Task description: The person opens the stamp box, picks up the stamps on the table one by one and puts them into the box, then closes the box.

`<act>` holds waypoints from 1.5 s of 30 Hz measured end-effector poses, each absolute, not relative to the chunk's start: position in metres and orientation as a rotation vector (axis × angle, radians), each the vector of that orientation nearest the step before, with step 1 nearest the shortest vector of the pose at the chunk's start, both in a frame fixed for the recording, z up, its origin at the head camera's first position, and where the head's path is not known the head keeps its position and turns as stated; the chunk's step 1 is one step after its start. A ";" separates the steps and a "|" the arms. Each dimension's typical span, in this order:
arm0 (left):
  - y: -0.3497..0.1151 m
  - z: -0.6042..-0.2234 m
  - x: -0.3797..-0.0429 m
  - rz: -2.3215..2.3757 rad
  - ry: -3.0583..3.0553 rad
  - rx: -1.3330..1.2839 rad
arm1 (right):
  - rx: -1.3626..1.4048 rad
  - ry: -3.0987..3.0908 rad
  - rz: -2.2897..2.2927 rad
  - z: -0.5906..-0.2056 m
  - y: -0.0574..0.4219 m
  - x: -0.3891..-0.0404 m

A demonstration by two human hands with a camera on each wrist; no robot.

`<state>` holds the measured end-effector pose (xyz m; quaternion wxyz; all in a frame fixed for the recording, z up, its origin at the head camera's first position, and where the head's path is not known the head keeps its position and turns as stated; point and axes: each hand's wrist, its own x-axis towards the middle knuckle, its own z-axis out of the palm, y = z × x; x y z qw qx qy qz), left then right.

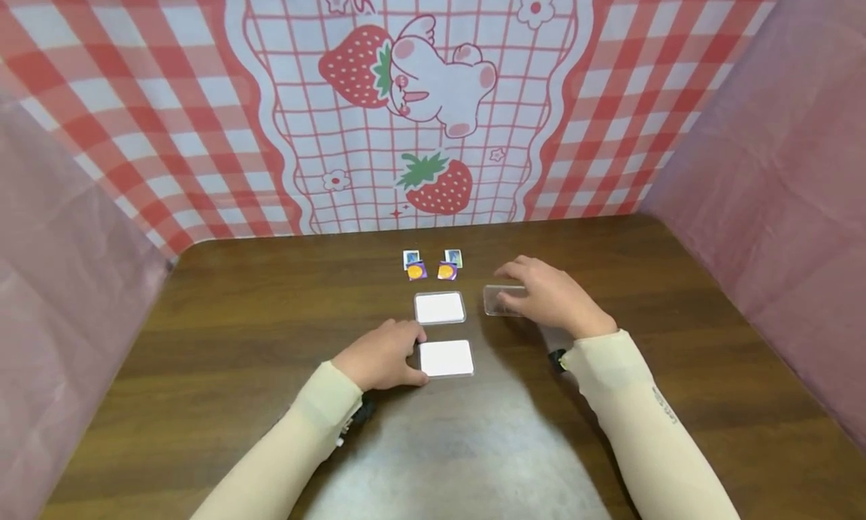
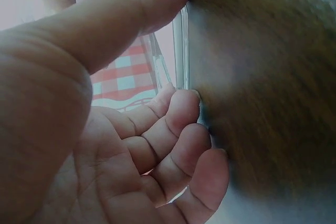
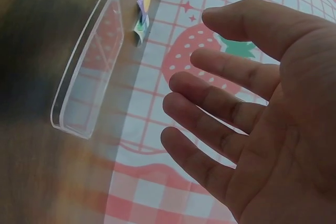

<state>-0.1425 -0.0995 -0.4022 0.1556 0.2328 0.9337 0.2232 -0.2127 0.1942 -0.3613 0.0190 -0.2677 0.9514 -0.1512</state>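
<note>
My left hand (image 1: 380, 355) is at the left end of the nearer clear plastic case with a white insert (image 1: 446, 358). Its thumb and fingers span the short side and pinch opposite edges of the case, whose rim (image 2: 182, 51) shows edge-on in the left wrist view. Over at the right, my right hand (image 1: 558, 298) hovers with spread, relaxed fingers above an empty-looking clear plastic piece (image 1: 497, 300). The right wrist view shows this clear piece (image 3: 86, 72) lying on the table, apart from the fingers, with nothing in the hand (image 3: 252, 114).
A second clear case with a white insert (image 1: 440, 308) lies just beyond the first. Farther back are small square pieces in two overlapping pairs, purple-and-orange (image 1: 416, 270) over blue-green (image 1: 453, 258). Strawberry-print cloth (image 1: 433, 129) hangs behind the wooden table (image 1: 271, 294).
</note>
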 end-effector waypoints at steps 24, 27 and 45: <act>-0.101 -0.395 -0.145 0.616 2.688 0.711 | -0.820 2.957 -0.447 -0.357 0.191 -0.214; -0.102 -0.395 -0.145 0.623 2.684 0.708 | -0.819 2.955 -0.445 -0.356 0.190 -0.213; -0.129 -0.405 -0.179 1.032 2.708 0.563 | -0.780 2.935 -0.469 -0.358 0.197 -0.211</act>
